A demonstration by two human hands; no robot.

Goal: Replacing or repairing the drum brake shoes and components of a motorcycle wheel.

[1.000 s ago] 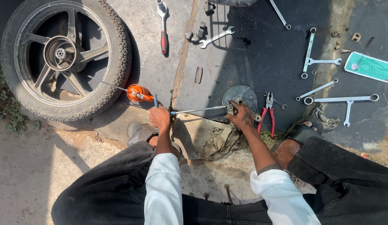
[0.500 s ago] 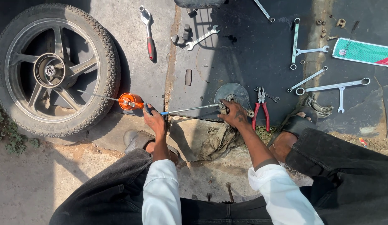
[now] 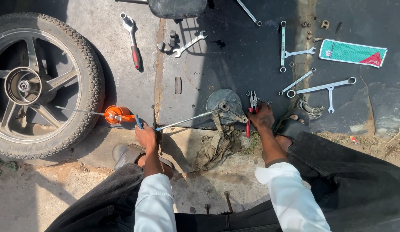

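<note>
Left hand (image 3: 146, 136) grips the long rod (image 3: 182, 121) beside the brake plate (image 3: 225, 105); right hand (image 3: 261, 118) fingers close on red-handled pliers (image 3: 251, 109). Best to steady the rod firmly.

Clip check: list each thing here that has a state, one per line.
left hand: closed around the oil can's handle
orange oil can: on its side, spout toward the wheel
right hand: resting on the red-handled pliers
red-handled pliers: flat on the ground
wheel: lying flat
rag: crumpled
</note>
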